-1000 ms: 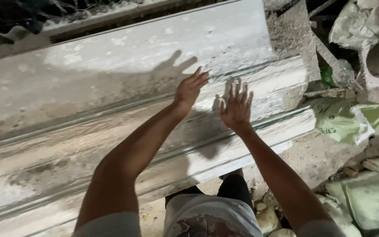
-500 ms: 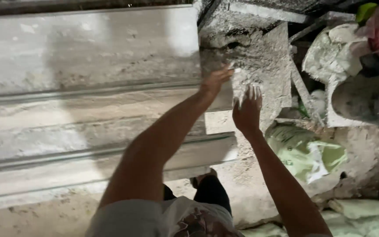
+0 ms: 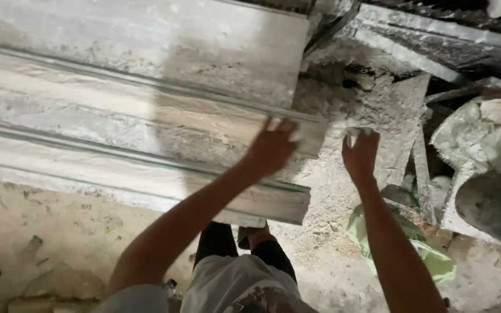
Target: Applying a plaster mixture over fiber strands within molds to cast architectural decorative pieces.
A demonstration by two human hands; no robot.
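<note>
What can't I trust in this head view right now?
- Left hand: fingertips motion-blurred on the moulded slab, so contact is unclear.
- Right hand: fingertips blurred against the grey rubble.
- Slab: left end cut off by the frame edge.
- Green sack: partly hidden behind the right forearm.

A dusty concrete floor [image 3: 42, 232] carries a long ridged moulding [image 3: 134, 127] (plaster-coated) and green sacks [image 3: 413, 249].

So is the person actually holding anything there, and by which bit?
Nothing is gripped. The left hand lies flat on the long grey moulded slab, near its right end. The right hand is open over the rough plaster-covered surface beside it.
</note>
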